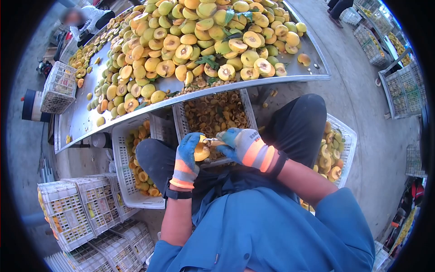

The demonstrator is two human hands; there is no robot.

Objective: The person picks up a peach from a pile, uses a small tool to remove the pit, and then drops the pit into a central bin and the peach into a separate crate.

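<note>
Table: long shiny steel table, heaped with halved yellow-green fruit.
Floor, left: stacked white plastic crates.
Far end: another person's white sleeve.

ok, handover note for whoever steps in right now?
Left hand grips a yellow fruit over the lap.
Right hand is at its top; any tool is too small to tell.
Middle crate holds brown scraps; left crate and right crate hold cut fruit.
Done: cut pieces lie in the crates.
Left: big pile of whole and halved fruit on the metal table.
</note>
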